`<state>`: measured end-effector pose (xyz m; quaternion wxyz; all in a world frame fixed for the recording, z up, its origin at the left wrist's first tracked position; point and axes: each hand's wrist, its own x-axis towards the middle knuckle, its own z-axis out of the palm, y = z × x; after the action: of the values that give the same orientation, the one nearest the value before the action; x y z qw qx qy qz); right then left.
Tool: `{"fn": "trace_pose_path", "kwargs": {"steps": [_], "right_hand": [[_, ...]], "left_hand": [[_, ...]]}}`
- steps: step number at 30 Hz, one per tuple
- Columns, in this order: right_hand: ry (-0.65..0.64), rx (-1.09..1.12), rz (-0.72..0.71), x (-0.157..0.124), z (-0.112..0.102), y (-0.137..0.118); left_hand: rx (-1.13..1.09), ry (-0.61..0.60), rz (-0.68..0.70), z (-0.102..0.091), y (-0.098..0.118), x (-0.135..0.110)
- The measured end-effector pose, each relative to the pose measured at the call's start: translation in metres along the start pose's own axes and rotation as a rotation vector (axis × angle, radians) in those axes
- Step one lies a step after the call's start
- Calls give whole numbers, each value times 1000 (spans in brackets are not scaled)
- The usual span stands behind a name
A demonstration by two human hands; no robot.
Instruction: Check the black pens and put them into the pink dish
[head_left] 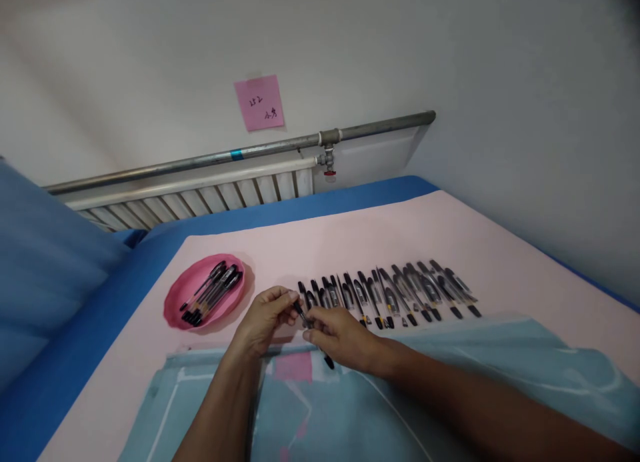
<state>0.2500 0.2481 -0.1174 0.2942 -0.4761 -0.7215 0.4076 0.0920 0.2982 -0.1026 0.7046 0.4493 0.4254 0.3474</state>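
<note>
A black pen (299, 309) is held directly between the hands, its long axis slanted from upper left to lower right. Its upper end is pinched by the left hand (264, 317), its lower part by the right hand (346, 334), both with fingers drawn closed. The row of pen parts (393, 303) is nearer the right hand, the pink bowl (173, 302) the left.

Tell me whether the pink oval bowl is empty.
Not empty: several slim black and clear pens lie inside the pink oval bowl.
</note>
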Motion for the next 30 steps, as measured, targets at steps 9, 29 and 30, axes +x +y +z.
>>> {"fn": "trace_pose_path", "kwargs": {"steps": [9,29,30], "right_hand": [[15,-48,22,1,2,3],[4,-19,5,0,1,0],[4,-19,5,0,0,0]], "left_hand": [[-46,85,-18,2,0,0],[1,33,2,1,1,-1],[-5,27,-1,1,2,-1]]}}
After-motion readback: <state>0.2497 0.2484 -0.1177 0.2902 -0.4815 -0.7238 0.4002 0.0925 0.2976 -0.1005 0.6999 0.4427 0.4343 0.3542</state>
